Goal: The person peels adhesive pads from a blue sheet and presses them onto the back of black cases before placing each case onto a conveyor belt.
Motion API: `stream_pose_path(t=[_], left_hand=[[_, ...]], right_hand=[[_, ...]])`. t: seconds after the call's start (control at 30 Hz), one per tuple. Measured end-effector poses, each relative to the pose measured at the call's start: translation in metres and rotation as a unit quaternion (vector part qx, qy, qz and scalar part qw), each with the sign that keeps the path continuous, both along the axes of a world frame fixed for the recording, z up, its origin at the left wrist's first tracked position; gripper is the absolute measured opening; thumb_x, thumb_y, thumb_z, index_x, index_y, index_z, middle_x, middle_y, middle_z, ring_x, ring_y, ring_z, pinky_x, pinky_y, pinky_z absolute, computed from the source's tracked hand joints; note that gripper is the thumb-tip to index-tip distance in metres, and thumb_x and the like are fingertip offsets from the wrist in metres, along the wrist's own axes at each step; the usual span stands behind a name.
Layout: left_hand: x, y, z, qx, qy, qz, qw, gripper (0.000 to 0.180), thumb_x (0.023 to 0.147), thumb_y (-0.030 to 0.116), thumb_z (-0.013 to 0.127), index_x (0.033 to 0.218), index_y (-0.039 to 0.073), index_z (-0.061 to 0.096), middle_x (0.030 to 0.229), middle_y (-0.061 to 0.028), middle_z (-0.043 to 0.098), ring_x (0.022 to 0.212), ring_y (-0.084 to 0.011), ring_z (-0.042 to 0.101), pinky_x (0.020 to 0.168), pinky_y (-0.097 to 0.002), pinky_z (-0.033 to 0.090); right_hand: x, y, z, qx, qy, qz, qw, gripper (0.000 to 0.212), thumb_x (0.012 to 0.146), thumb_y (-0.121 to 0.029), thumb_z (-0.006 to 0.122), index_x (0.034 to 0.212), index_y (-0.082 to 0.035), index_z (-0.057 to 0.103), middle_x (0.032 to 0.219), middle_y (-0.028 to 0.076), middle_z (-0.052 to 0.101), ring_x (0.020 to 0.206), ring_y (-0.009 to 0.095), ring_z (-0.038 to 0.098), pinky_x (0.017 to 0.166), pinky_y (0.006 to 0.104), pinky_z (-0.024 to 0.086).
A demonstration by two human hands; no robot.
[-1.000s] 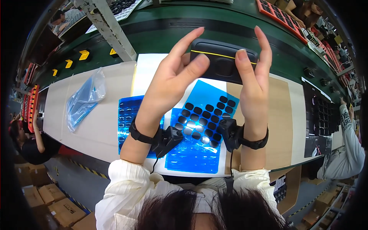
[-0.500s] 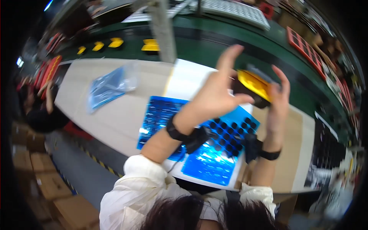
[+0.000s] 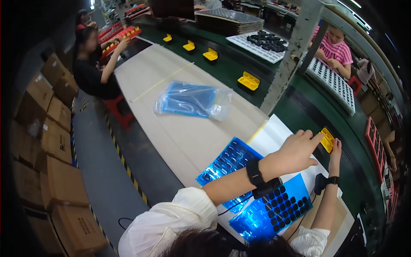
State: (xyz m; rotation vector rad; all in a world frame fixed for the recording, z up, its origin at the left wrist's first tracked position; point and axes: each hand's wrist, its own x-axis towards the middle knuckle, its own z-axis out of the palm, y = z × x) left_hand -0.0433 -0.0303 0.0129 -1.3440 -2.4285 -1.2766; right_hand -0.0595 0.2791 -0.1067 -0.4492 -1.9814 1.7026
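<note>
Head view: bracketing yellow case with left hand and right hand, gripping or released, can't tell; past blue sheets, right of metal post.

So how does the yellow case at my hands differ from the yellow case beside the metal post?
The case at your hands has your left hand and right hand at its sides; the case beside the post has no hand on it. The first is partly hidden by fingers; the second is unobstructed. The first slants more steeply in the picture than the second. Both look open, with yellow insides.
</note>
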Motion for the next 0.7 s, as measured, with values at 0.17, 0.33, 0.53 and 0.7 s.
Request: stream_pose_path(t=[0.17, 0.33, 0.53, 0.7], left_hand=[[-0.01, -0.009, 0.012, 0.086, 0.034, -0.008, 0.996, 0.064, 0.067, 0.02, 0.067, 0.12, 0.001, 0.037, 0.109, -0.0186, 0.045, 0.102, -0.0349, 0.043, 0.086, -0.0363, 0.037], [0.009, -0.02, 0.042, 0.149, 0.08, 0.005, 0.986, 0.08, 0.061, 0.033, 0.073, 0.124, 0.002, 0.034, 0.124, -0.0151, 0.039, 0.116, -0.0279, 0.036, 0.094, -0.038, 0.03], [0.094, -0.064, 0.068, 0.408, 0.17, -0.136, 0.887, 0.11, 0.056, 0.059, 0.067, 0.134, 0.005, 0.011, 0.135, -0.0169, 0.019, 0.124, -0.0329, 0.022, 0.1, -0.0468, 0.019], [0.178, -0.073, 0.108, 0.708, 0.197, -0.196, 0.649, 0.047, 0.082, 0.031, 0.054, 0.12, 0.008, 0.041, 0.127, -0.0104, 0.038, 0.123, -0.0257, 0.028, 0.095, -0.057, 0.024]], right_hand=[[-0.009, 0.057, -0.045, 0.126, -0.032, -0.035, 0.991, 0.027, 0.089, -0.025, 0.044, 0.105, -0.004, 0.049, 0.097, 0.006, 0.052, 0.09, 0.014, 0.046, 0.082, 0.0238, 0.037], [0.024, 0.015, 0.009, 0.297, -0.101, -0.133, 0.94, 0.064, 0.077, -0.027, 0.061, 0.126, -0.001, 0.03, 0.122, 0.019, 0.039, 0.114, 0.027, 0.037, 0.096, 0.0308, 0.029], [0.18, -0.156, 0.175, 0.384, 0.29, -0.084, 0.873, 0.097, 0.065, -0.046, 0.065, 0.135, -0.008, 0.009, 0.139, 0.018, 0.009, 0.129, 0.029, 0.011, 0.103, 0.0437, 0.01], [0.294, -0.251, 0.249, 0.489, 0.597, -0.293, 0.564, 0.097, 0.063, -0.065, 0.043, 0.136, -0.014, 0.004, 0.141, -0.005, -0.006, 0.129, 0.018, -0.009, 0.091, 0.0623, -0.012]])
